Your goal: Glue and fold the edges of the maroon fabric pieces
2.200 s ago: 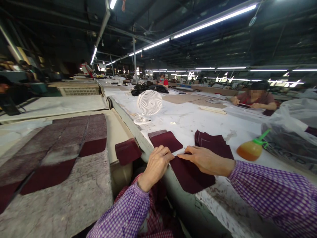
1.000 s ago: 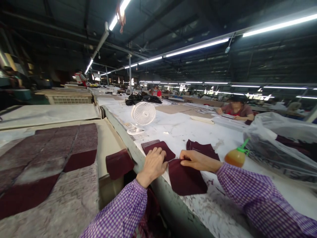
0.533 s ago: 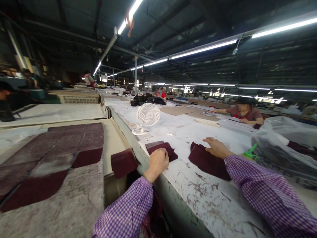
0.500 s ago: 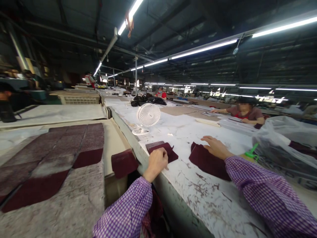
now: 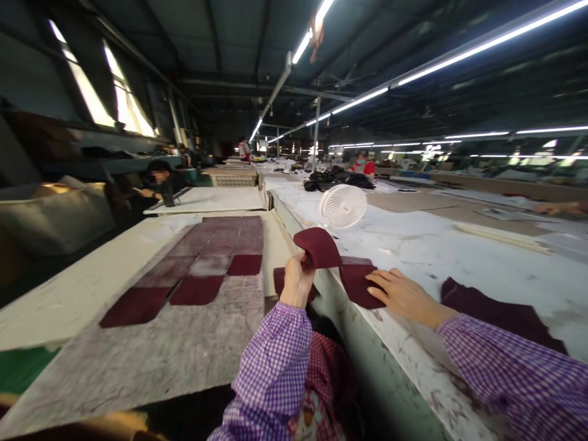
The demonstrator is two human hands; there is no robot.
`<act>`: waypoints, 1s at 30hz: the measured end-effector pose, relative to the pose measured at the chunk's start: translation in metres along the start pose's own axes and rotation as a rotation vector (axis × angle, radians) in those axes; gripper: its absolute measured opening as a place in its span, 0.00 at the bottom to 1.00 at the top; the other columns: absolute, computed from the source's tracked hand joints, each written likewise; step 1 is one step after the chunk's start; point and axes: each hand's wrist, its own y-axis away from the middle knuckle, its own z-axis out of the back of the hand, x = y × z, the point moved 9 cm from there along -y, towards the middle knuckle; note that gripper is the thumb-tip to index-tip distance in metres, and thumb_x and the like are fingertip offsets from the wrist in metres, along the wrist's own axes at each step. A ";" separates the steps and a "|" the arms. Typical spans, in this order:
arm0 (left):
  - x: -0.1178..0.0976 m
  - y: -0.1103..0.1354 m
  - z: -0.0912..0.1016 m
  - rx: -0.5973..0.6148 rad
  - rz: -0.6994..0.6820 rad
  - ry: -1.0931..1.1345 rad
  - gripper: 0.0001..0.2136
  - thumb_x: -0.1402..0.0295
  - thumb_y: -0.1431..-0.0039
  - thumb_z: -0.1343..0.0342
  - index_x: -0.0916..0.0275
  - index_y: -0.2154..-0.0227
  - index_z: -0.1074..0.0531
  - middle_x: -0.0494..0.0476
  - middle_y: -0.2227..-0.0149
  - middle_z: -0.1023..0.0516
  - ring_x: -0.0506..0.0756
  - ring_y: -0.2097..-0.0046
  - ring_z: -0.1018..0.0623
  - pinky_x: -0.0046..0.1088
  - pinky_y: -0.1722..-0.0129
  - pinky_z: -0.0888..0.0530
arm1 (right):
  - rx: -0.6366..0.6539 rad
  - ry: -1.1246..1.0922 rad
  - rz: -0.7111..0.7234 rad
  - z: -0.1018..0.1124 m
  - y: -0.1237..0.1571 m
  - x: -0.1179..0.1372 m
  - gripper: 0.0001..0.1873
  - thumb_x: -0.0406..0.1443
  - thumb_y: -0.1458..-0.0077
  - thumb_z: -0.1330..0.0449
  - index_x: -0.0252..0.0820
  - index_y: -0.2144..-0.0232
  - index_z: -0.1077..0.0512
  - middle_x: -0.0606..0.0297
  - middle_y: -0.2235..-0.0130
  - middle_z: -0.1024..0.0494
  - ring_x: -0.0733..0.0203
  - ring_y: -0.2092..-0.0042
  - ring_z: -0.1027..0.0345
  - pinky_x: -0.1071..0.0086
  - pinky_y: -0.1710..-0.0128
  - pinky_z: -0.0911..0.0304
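Observation:
My left hand (image 5: 297, 282) is closed on a maroon fabric piece (image 5: 320, 246), raised and curled over the gap between two tables. My right hand (image 5: 407, 295) lies with fingers stretched out, its tips resting on another maroon piece (image 5: 358, 286) at the white table's near edge. A larger dark maroon cloth (image 5: 500, 311) lies by my right wrist. On the left table, rows of greyish-backed pieces (image 5: 212, 237) and maroon pieces (image 5: 197, 290) lie on a grey, fuzzy board (image 5: 184, 355). One more maroon piece hangs at that table's edge, partly behind my left hand.
A white fan (image 5: 343, 206) stands on the white-covered table (image 5: 408, 236), with a dark cloth heap (image 5: 337, 179) behind it. Pale strips (image 5: 503, 237) lie further right. Co-workers are at the far tables and at the left. A gap runs between the two tables.
My left hand has lifted a maroon piece off the white table and moved it left. My right hand has left the larger cloth for the piece at the edge. The view has turned left.

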 end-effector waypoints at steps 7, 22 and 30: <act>-0.050 0.050 0.001 0.040 -0.420 -0.412 0.02 0.71 0.48 0.50 0.64 0.73 0.35 0.47 0.77 0.35 0.45 0.76 0.35 0.18 0.76 0.38 | 0.104 -0.198 -0.101 -0.009 -0.007 -0.019 0.25 0.51 0.45 0.52 0.44 0.54 0.29 0.55 0.51 0.28 0.43 0.52 0.36 0.49 0.49 0.44; 0.072 0.196 -0.094 0.957 -0.522 -1.254 0.05 0.73 0.42 0.53 0.62 0.68 0.32 0.54 0.67 0.27 0.54 0.62 0.29 0.30 0.59 0.32 | 0.360 -1.125 -0.647 0.034 0.104 -0.020 0.33 0.46 0.54 0.36 0.38 0.48 0.39 0.65 0.69 0.29 0.66 0.71 0.38 0.73 0.75 0.42; 0.097 0.129 -0.121 0.875 -0.583 -1.513 0.12 0.68 0.43 0.47 0.62 0.55 0.30 0.57 0.54 0.27 0.58 0.52 0.33 0.35 0.54 0.36 | 0.270 -1.112 -0.710 0.030 0.117 -0.041 0.27 0.48 0.49 0.42 0.37 0.52 0.38 0.67 0.70 0.32 0.67 0.72 0.37 0.72 0.73 0.39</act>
